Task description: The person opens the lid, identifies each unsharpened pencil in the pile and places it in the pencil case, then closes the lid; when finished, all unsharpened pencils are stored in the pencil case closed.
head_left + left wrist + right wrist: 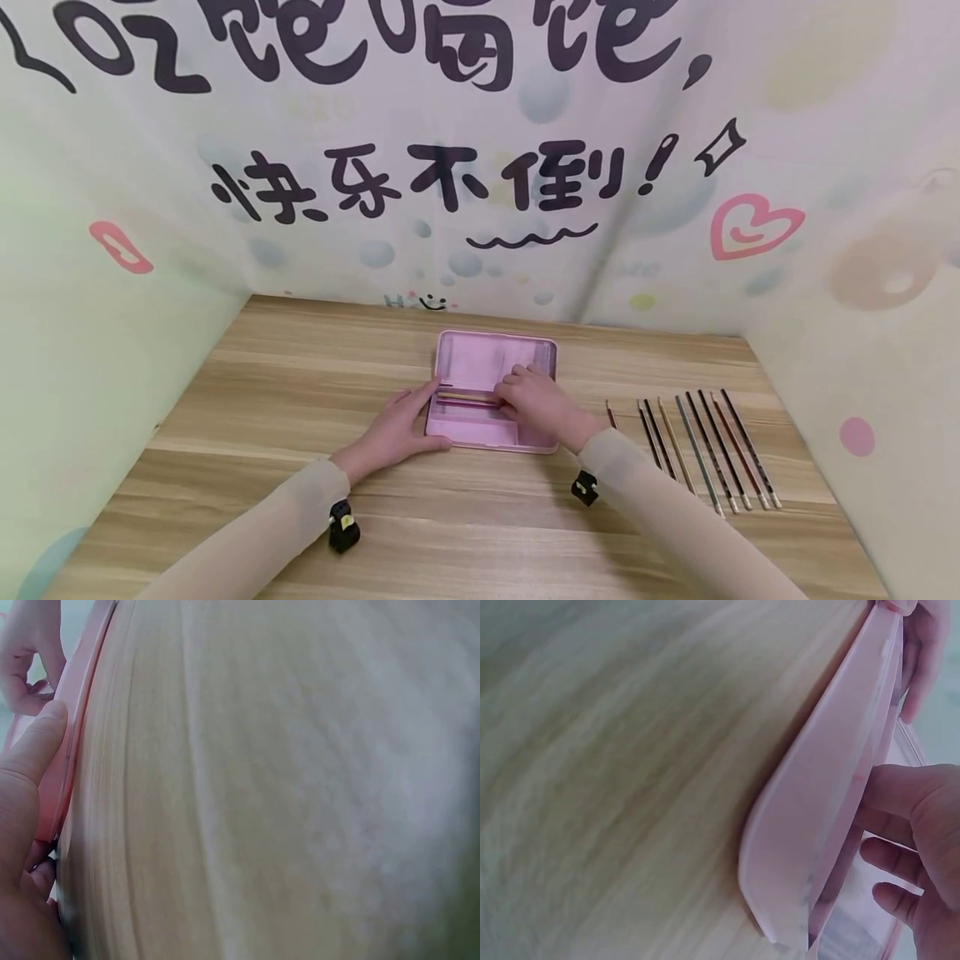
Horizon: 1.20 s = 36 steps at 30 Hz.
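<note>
An open pink pencil case (472,432) lies on the table with its lid (470,357) tipped back. My left hand (392,429) grips its left end, the thumb at the front rim and the fingers along the side. Inside, a pencil (467,397) lies lengthwise near the hinge. My right hand (536,404) reaches into the case and pinches the pencil's right end, which the fingers hide. In the right wrist view the thumb and forefinger of the right hand (922,825) dip behind the case's front wall (810,802), the other fingers curled.
Right of the case, several pencils (705,450) lie side by side on the wooden table (480,533). One reddish pencil (611,414) is partly covered by the right sleeve. A printed cloth wall (480,275) rises behind the table and at both sides.
</note>
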{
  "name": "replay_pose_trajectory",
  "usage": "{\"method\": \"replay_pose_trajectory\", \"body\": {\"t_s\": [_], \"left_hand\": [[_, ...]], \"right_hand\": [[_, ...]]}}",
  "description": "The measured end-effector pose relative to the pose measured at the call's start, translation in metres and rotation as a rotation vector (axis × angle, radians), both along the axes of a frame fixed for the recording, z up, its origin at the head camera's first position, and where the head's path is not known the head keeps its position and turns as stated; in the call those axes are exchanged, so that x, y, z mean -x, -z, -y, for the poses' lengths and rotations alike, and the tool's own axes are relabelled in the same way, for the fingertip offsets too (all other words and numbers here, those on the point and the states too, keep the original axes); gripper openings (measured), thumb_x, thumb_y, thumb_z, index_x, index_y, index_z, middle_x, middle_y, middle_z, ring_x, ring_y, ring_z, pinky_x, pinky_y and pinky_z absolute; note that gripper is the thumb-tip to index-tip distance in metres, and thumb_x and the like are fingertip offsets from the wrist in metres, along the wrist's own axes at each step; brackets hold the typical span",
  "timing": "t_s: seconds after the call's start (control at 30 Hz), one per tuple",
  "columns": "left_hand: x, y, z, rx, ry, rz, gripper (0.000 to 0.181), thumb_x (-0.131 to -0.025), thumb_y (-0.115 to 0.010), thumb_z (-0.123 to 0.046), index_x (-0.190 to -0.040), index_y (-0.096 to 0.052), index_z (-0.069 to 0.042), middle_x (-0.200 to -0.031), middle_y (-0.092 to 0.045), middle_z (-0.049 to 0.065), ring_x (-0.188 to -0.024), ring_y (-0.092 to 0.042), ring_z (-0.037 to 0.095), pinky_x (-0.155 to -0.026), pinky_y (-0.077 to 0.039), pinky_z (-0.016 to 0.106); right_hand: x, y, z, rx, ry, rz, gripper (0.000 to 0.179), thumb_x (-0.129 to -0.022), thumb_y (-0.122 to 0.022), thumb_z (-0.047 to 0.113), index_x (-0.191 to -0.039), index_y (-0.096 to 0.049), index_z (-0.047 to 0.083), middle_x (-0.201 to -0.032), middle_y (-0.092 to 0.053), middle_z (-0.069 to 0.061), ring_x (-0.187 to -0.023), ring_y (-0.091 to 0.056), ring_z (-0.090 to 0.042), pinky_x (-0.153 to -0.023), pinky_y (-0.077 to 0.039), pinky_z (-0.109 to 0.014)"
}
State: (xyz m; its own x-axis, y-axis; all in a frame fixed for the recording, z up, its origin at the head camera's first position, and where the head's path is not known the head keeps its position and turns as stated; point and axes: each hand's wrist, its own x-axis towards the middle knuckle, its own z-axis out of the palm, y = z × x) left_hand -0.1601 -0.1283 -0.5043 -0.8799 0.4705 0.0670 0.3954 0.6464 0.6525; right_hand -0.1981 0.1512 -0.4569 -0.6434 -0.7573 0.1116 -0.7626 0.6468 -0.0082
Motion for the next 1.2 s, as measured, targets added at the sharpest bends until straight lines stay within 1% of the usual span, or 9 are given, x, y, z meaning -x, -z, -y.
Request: {"method": "replay_pose_trajectory", "body": {"t_s": [0.23, 0.4, 0.53, 0.6, 0.73, 0.9, 1.0, 1.13, 1.2], "left_hand": [[-0.001, -0.002, 0.0, -0.006, 0.003, 0.011, 0.105, -0.086, -0.085, -0.043, -0.163, -0.028, 0.0, -0.16, -0.042, 0.023, -0.147, -0.044, 0.038, -0.128, -0.02, 0.057], [-0.001, -0.002, -0.001, 0.007, 0.0, 0.008, 0.106, -0.086, -0.085, -0.044, -0.163, -0.028, 0.0, -0.16, -0.043, 0.023, -0.147, -0.044, 0.038, -0.127, -0.021, 0.057], [0.0, -0.002, -0.001, 0.028, -0.003, 0.002, 0.106, -0.086, -0.085, -0.044, -0.163, -0.027, 0.0, -0.161, -0.042, 0.022, -0.147, -0.043, 0.037, -0.128, -0.021, 0.056], [0.0, -0.002, -0.002, 0.026, -0.004, 0.012, 0.106, -0.086, -0.085, -0.044, -0.164, -0.027, -0.001, -0.162, -0.041, 0.021, -0.148, -0.042, 0.036, -0.129, -0.019, 0.055], [-0.001, -0.002, -0.002, 0.019, -0.002, 0.006, 0.106, -0.086, -0.085, -0.044, -0.163, -0.027, 0.001, -0.161, -0.042, 0.023, -0.147, -0.043, 0.037, -0.128, -0.021, 0.057], [-0.001, -0.002, -0.003, 0.014, -0.003, 0.003, 0.105, -0.086, -0.085, -0.044, -0.163, -0.028, 0.001, -0.16, -0.043, 0.023, -0.147, -0.044, 0.037, -0.128, -0.021, 0.056], [-0.001, -0.002, -0.003, 0.014, -0.005, 0.007, 0.105, -0.087, -0.084, -0.045, -0.163, -0.028, 0.0, -0.161, -0.042, 0.022, -0.147, -0.043, 0.037, -0.128, -0.02, 0.056], [-0.001, -0.002, -0.002, 0.012, -0.004, 0.012, 0.105, -0.087, -0.084, -0.045, -0.163, -0.027, 0.0, -0.161, -0.041, 0.022, -0.147, -0.043, 0.037, -0.128, -0.019, 0.056], [-0.001, -0.002, -0.002, 0.011, -0.003, 0.012, 0.105, -0.087, -0.084, -0.045, -0.163, -0.028, 0.0, -0.161, -0.042, 0.022, -0.147, -0.043, 0.038, -0.128, -0.019, 0.056]], "right_hand": [[0.0, 0.0, -0.002, 0.002, 0.035, 0.027, 0.007, -0.093, -0.08, 0.015, -0.094, -0.073, 0.013, -0.092, -0.073, 0.0, -0.085, -0.055, -0.02, -0.078, -0.05, -0.035], [-0.001, -0.001, -0.006, 0.015, 0.031, 0.019, 0.008, -0.093, -0.08, 0.015, -0.094, -0.073, 0.013, -0.091, -0.072, 0.0, -0.085, -0.056, -0.02, -0.081, -0.052, -0.036], [-0.004, -0.003, -0.01, 0.053, 0.036, 0.004, 0.006, -0.093, -0.079, 0.014, -0.093, -0.073, 0.013, -0.091, -0.072, 0.0, -0.087, -0.058, -0.021, -0.084, -0.053, -0.039], [-0.005, -0.004, -0.013, 0.072, 0.041, -0.002, 0.006, -0.093, -0.078, 0.013, -0.092, -0.073, 0.013, -0.09, -0.072, 0.0, -0.086, -0.059, -0.022, -0.085, -0.053, -0.04], [-0.008, -0.006, -0.023, 0.109, 0.05, 0.002, 0.006, -0.092, -0.079, 0.012, -0.093, -0.074, 0.012, -0.09, -0.073, 0.001, -0.086, -0.062, -0.021, -0.082, -0.053, -0.039], [-0.013, -0.013, -0.036, 0.148, 0.053, 0.003, 0.008, -0.09, -0.081, 0.01, -0.094, -0.075, 0.011, -0.09, -0.073, 0.001, -0.087, -0.063, -0.021, -0.082, -0.054, -0.039], [-0.016, -0.016, -0.045, 0.17, 0.062, -0.019, 0.009, -0.089, -0.082, 0.011, -0.093, -0.074, 0.011, -0.089, -0.073, 0.002, -0.085, -0.06, -0.019, -0.078, -0.054, -0.037], [-0.021, -0.019, -0.056, 0.219, 0.051, -0.076, 0.011, -0.085, -0.084, 0.009, -0.091, -0.074, 0.011, -0.085, -0.072, 0.002, -0.079, -0.058, -0.018, -0.072, -0.053, -0.035], [-0.024, -0.022, -0.063, 0.242, 0.041, -0.096, 0.013, -0.084, -0.085, 0.008, -0.091, -0.074, 0.01, -0.084, -0.072, 0.002, -0.078, -0.059, -0.018, -0.071, -0.054, -0.036]]}}
